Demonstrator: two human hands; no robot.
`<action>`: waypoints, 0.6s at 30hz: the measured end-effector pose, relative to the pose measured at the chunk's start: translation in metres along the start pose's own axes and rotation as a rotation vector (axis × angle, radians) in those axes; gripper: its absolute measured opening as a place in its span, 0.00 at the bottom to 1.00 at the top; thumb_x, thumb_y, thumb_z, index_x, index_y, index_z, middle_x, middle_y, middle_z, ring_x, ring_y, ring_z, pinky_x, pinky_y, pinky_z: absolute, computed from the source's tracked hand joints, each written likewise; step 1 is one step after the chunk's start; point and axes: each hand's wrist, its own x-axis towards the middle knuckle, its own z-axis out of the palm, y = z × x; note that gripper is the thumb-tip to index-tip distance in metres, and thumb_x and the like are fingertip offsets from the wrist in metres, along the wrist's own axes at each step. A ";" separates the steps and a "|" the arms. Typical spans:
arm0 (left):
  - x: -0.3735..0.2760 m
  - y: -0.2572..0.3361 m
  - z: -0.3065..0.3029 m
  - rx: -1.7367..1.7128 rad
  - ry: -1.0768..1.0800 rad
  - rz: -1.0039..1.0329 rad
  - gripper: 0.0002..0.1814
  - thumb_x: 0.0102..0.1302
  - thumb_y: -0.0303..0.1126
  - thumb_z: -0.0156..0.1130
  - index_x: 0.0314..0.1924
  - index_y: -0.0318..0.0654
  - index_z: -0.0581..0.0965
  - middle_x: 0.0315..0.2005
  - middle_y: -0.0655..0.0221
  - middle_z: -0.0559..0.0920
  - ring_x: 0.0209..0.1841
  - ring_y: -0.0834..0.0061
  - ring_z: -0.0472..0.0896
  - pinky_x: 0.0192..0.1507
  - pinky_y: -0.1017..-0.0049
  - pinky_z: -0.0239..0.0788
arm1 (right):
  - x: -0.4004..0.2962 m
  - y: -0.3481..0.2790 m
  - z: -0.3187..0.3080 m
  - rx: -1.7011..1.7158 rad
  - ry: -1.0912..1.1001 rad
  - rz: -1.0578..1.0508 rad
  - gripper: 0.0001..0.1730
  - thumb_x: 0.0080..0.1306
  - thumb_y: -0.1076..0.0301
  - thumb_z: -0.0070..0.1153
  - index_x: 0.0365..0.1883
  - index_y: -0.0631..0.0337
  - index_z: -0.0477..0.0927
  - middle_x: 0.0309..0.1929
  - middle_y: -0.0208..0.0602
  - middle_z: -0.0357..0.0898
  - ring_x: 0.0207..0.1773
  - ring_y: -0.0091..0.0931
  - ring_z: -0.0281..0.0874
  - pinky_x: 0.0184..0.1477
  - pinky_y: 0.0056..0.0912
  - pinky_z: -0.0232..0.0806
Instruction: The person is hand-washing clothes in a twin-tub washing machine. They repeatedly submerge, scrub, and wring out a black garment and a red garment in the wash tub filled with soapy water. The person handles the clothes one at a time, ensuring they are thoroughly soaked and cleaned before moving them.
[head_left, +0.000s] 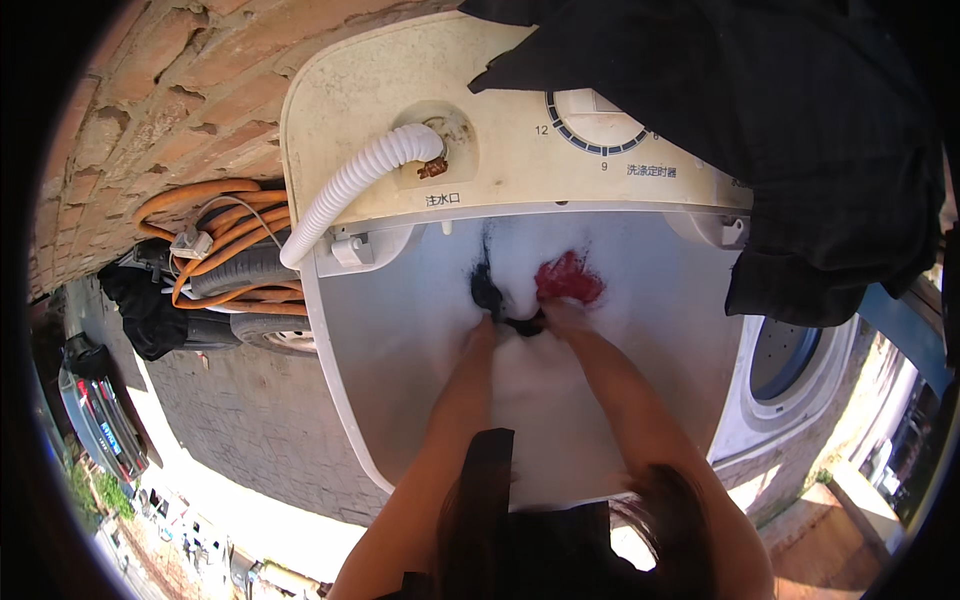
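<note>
Both hands reach down into the foamy water of a washing machine's wash tub (405, 375). My left hand (482, 330) is sunk in the suds beside a dark cloth (487, 291), its fingers hidden. My right hand (561, 316) touches the lower edge of a red cloth (570, 277) and a dark piece of fabric (525, 325) that shows between the hands. Foam and blur hide whether either hand grips the fabric. Most of both cloths lies under white suds.
A white corrugated hose (360, 180) enters the cream control panel (352, 82), near a timer dial (600, 124). Black fabric (810, 135) drapes over the machine's right side. The spin tub opening (784, 356) is at right. Orange hose (232, 210) and tyres (274, 330) lie left, by a brick wall (165, 97).
</note>
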 end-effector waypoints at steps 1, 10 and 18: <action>0.009 -0.003 0.007 0.038 -0.005 0.000 0.19 0.63 0.46 0.57 0.46 0.40 0.76 0.40 0.63 0.81 0.45 0.63 0.78 0.51 0.61 0.70 | 0.012 0.000 0.009 0.049 -0.011 0.059 0.36 0.56 0.41 0.59 0.56 0.55 0.75 0.54 0.45 0.76 0.57 0.38 0.72 0.56 0.40 0.66; 0.016 -0.007 -0.026 -0.316 -0.012 0.016 0.25 0.65 0.52 0.50 0.49 0.38 0.75 0.40 0.59 0.80 0.44 0.60 0.78 0.49 0.61 0.71 | -0.021 -0.052 -0.006 0.137 0.028 0.060 0.31 0.57 0.49 0.60 0.55 0.55 0.76 0.47 0.38 0.79 0.48 0.33 0.76 0.45 0.40 0.70; -0.069 0.083 -0.102 -1.569 -0.168 0.268 0.30 0.67 0.56 0.43 0.51 0.36 0.73 0.41 0.55 0.80 0.42 0.58 0.79 0.48 0.60 0.72 | -0.236 -0.106 -0.087 0.803 -0.011 -0.489 0.34 0.58 0.55 0.59 0.61 0.60 0.69 0.46 0.40 0.78 0.46 0.28 0.78 0.42 0.38 0.74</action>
